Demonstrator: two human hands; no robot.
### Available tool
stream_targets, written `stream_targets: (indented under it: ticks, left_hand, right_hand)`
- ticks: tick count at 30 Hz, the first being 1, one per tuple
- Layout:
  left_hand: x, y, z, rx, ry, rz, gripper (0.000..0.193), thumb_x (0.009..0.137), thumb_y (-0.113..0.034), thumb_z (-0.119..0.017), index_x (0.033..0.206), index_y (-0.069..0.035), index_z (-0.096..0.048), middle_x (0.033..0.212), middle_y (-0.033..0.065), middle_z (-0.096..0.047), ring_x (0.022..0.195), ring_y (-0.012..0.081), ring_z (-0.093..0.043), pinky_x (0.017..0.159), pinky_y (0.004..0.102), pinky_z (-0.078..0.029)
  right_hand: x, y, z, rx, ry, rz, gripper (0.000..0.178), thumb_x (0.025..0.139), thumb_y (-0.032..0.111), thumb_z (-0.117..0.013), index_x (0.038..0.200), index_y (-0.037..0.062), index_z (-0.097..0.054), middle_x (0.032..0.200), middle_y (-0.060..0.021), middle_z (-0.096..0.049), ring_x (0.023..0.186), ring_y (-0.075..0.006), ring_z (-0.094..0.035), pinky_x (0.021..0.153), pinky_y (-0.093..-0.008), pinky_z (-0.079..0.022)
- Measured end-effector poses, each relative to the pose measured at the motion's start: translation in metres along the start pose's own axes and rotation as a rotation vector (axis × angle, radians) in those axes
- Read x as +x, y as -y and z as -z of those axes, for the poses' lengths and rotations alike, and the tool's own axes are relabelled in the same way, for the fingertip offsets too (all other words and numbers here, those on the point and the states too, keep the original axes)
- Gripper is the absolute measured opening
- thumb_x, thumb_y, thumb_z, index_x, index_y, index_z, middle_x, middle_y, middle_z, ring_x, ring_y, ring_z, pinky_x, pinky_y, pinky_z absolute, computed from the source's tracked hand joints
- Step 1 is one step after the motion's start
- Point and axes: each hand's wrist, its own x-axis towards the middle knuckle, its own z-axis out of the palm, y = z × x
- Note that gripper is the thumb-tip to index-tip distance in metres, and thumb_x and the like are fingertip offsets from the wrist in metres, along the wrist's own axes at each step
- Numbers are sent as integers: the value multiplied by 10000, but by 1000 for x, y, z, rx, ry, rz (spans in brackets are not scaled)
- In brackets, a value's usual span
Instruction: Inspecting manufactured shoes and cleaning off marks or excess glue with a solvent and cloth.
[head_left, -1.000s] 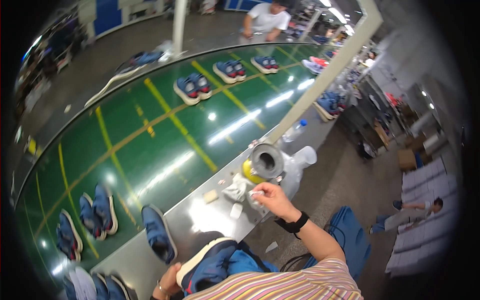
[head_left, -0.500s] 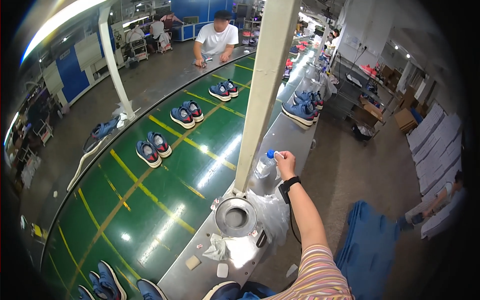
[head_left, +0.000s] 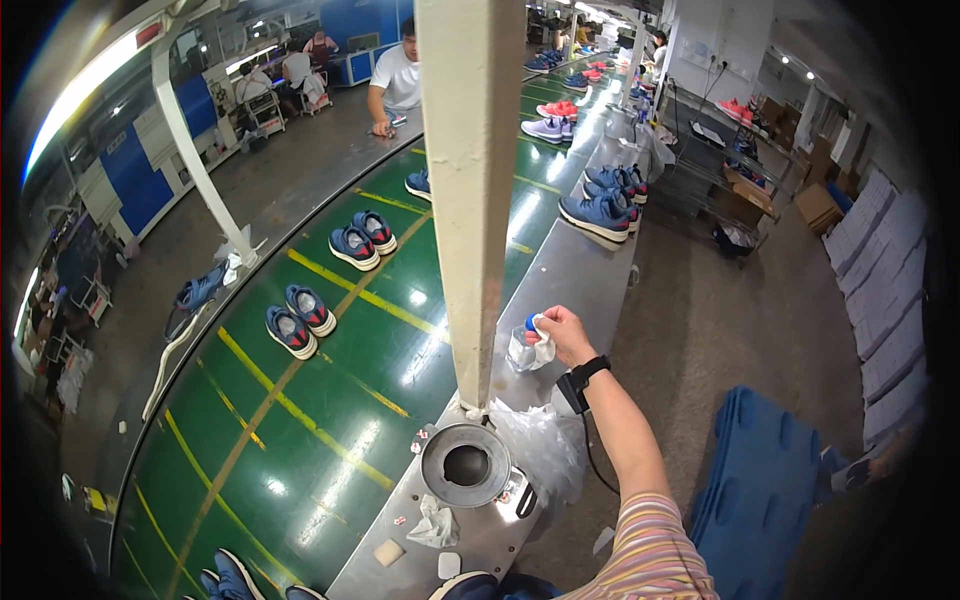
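Observation:
My right hand (head_left: 566,336) reaches out from the lower right, a black band round its wrist. Its fingers are closed on a white cloth (head_left: 541,346) and meet the blue cap (head_left: 532,322) of a small clear bottle (head_left: 521,352). The bottle is on the metal ledge (head_left: 548,285) beside the conveyor, partly hidden by the cloth and fingers. My left hand is out of view.
A cream post (head_left: 460,200) rises from the ledge. Around its foot are a round metal container (head_left: 466,466), a plastic bag (head_left: 540,445) and a crumpled cloth (head_left: 434,522). Blue sneakers (head_left: 300,320) sit in pairs on the green belt (head_left: 330,400); more sneakers (head_left: 598,215) stand farther along the ledge.
My view has shifted, so the post now covers part of the co-worker across the belt. My right hand stays at the bottle's cap, and more of the white cloth shows against the bottle.

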Motion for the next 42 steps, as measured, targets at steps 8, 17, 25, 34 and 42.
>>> stream_targets:
  ticks: [8, 17, 25, 34, 42]
  left_hand:
    - [2, 4, 17, 81, 3, -2, 493, 835, -372, -523, 1124, 26, -514, 1058, 129, -585, 958, 240, -531, 837, 340, -416]
    - [6, 27, 36, 122, 31, -3, 484, 832, -358, -535, 1112, 37, -521, 1049, 138, -591, 938, 236, -542, 823, 331, -423]
    - [29, 32, 33, 160, 114, -47, 477, 829, -345, -545, 1101, 47, -526, 1041, 146, -596, 920, 232, -551, 811, 323, -429]
    - [51, 37, 25, 215, 220, -82, 469, 827, -330, -557, 1089, 57, -533, 1032, 154, -602, 899, 228, -561, 797, 314, -435]
    - [-63, -21, -52, 56, 56, 36, 563, 814, -417, -563, 1158, 24, -506, 1120, 152, -571, 984, 206, -547, 836, 292, -420]
  right_hand:
    - [-13, -2, 2, 76, 7, -32, 256, 784, -14, -528, 1033, -45, -478, 838, -149, -566, 683, -225, -618, 617, -302, -547]
    - [-40, 12, -5, 12, 61, -32, 320, 762, -53, -521, 1075, -90, -468, 866, -155, -558, 686, -212, -619, 606, -294, -548]
    - [-112, 89, -44, -551, 40, 802, 314, 739, -111, -515, 1042, -30, -527, 1120, -78, -398, 921, -185, -547, 764, -287, -535]
    - [-162, 146, -58, -1140, 42, 1463, 442, 643, -62, -592, 1070, 37, -541, 1075, -94, -493, 922, -255, -555, 741, -303, -496]
    - [-146, 123, -63, -1044, 93, 1302, 399, 657, -70, -574, 1043, 30, -561, 1063, -109, -496, 909, -270, -561, 742, -305, -497]
